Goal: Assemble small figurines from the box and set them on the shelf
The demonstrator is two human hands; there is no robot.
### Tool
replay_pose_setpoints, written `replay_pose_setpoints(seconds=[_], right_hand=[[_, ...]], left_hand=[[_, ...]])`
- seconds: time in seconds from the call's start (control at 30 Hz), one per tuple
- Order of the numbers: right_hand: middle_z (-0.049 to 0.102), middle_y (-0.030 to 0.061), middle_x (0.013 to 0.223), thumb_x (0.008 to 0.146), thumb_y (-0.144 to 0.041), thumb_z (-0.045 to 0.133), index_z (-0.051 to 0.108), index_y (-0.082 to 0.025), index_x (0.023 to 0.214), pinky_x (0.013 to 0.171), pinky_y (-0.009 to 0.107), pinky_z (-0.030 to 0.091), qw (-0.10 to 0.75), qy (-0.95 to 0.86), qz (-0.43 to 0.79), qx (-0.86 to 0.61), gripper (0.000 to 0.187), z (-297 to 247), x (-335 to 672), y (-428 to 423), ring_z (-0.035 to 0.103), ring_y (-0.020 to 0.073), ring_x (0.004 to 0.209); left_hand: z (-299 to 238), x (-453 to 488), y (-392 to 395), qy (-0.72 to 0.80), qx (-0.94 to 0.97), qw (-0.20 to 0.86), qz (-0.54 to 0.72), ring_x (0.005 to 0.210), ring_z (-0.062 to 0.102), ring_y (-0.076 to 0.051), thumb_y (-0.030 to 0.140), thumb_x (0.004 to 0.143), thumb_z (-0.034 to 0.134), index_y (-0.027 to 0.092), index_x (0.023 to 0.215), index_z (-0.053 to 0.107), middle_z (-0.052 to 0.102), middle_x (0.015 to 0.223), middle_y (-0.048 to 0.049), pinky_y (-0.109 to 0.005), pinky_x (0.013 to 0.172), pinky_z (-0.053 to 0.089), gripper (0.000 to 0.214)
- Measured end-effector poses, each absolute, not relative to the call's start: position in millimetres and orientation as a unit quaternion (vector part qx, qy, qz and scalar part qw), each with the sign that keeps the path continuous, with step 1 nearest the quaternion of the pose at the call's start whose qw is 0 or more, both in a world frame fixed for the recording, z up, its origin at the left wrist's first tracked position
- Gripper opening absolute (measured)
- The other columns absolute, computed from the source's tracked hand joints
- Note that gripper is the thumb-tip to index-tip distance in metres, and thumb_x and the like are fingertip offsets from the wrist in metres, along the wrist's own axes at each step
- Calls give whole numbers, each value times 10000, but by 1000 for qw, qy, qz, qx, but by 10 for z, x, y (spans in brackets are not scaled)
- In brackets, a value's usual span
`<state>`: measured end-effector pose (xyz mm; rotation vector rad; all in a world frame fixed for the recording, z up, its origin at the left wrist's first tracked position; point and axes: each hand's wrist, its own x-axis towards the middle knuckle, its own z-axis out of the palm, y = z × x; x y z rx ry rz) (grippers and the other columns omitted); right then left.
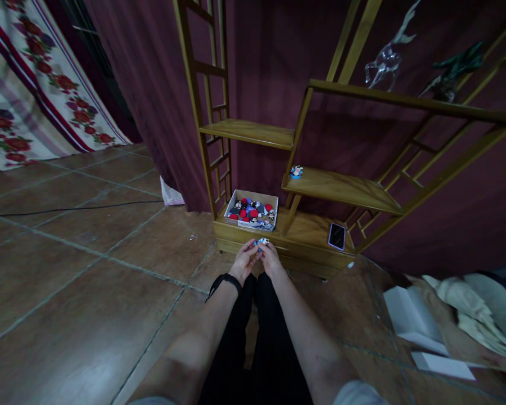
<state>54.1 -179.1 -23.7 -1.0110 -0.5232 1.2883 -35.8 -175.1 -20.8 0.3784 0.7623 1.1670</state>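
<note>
The left hand [244, 260] and right hand [271, 259] met before the front edge of the lower shelf [310, 227], their grip pinching a small blue-and-white figurine [262, 242] in the air between the fingertips. Just beyond, an open box [257, 196] of red-and-dark figurines [253, 214] sat at that shelf's left end. A blue-based figurine [296, 172] stood at the middle shelf's [346, 189] left edge; a dark-screened device [336, 236] lay near the lower shelf's right end.
</note>
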Motion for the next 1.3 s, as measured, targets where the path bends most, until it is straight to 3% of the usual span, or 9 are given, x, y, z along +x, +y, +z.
replay_pose_setpoints(seconds=[0.67, 1.03, 1.3], right_hand=[[657, -14, 650, 543, -312, 706, 657, -181, 676, 573, 232, 438, 641, -268, 514, -503, 193, -249, 544, -1793, 566, 128, 608], [709, 37, 869, 566, -311, 728, 689, -192, 811, 759, 300, 479, 638, -266, 567, -448, 275, -214, 579, -1859, 635, 181, 837], [714, 34, 857, 550, -313, 742, 693, -196, 787, 748, 312, 488, 649, -255, 557, -451, 269, -223, 588, -1847, 639, 181, 797]], left_hand=[[-175, -392, -1784, 354, 182, 754, 522, 765, 631, -127, 52, 687, 675, 174, 961, 627, 665, 891, -46, -321, 787, 515, 304], [-159, -437, -1755, 343, 141, 746, 553, 723, 648, -125, 102, 753, 631, 160, 959, 606, 679, 841, -59, -304, 772, 525, 215], [-179, -426, -1747, 349, 142, 742, 555, 689, 656, -137, 66, 745, 615, 121, 842, 611, 685, 777, -71, -297, 737, 541, 111]])
